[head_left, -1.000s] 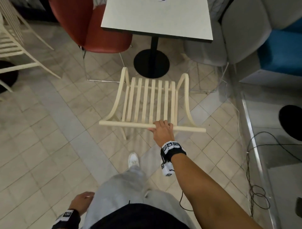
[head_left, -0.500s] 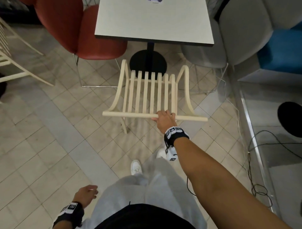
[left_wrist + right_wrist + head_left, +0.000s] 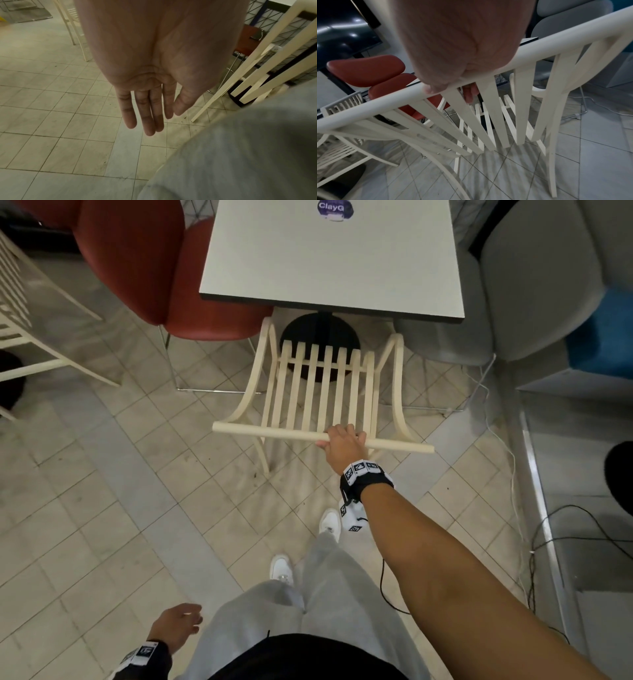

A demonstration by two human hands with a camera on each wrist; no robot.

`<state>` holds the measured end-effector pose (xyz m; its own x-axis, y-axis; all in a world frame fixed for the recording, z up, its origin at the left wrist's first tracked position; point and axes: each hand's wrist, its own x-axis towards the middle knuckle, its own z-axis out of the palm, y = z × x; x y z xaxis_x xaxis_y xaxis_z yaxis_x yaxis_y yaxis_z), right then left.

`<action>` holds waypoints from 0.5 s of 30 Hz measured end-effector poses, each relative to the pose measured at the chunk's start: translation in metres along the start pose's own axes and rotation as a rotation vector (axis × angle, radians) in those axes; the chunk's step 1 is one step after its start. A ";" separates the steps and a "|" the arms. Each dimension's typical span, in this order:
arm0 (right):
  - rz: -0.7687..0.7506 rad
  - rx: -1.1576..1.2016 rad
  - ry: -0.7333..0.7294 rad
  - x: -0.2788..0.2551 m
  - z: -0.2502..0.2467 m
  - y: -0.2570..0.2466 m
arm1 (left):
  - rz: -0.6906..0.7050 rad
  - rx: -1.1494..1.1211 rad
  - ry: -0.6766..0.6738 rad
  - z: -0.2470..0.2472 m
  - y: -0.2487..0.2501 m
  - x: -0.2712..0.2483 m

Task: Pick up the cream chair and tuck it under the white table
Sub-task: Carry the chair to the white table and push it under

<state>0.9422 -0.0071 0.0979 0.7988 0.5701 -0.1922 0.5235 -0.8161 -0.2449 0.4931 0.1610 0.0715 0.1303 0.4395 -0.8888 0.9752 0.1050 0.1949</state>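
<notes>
The cream chair [image 3: 308,392], made of slats, stands in front of the white table [image 3: 329,258], its front reaching the table's near edge above the black round base [image 3: 320,332]. My right hand [image 3: 342,441] grips the chair's top rail [image 3: 267,431], right of its middle; in the right wrist view the right hand [image 3: 453,83] curls over the rail [image 3: 539,44], fingers wrapped behind it. My left hand [image 3: 178,625] hangs by my left thigh, holding nothing. In the left wrist view the left hand [image 3: 147,115] has straight fingers pointing at the tiled floor.
A red padded chair [image 3: 164,268] stands left of the table and a grey chair [image 3: 513,285] right of it. Another cream slatted chair [image 3: 20,337] is at far left. White and black cables [image 3: 513,474] run along the floor on the right, beside a metal strip.
The chair has travelled forward with my right hand on its rail, from short of the table base to the table's near edge. I have stepped forward. The left hand stays at my side.
</notes>
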 end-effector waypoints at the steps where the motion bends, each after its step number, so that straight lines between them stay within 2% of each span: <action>1: -0.002 0.005 -0.009 0.010 -0.002 0.003 | 0.005 -0.002 0.005 0.002 0.009 0.000; 5: -0.017 0.034 -0.041 0.039 -0.012 0.017 | 0.039 0.058 0.008 0.003 0.045 0.001; 8: -0.022 0.092 -0.097 0.055 -0.020 0.025 | 0.122 0.229 0.049 -0.008 0.087 0.000; 11: -0.059 0.137 -0.136 0.059 -0.024 0.032 | 0.342 0.343 0.199 -0.025 0.157 -0.005; 15: -0.119 0.193 -0.068 0.048 -0.023 0.047 | 0.719 0.252 0.445 -0.031 0.266 -0.017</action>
<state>1.0123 -0.0201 0.0984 0.7097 0.6714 -0.2132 0.5412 -0.7134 -0.4451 0.7447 0.2092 0.1519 0.6970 0.6356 -0.3321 0.7012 -0.5070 0.5012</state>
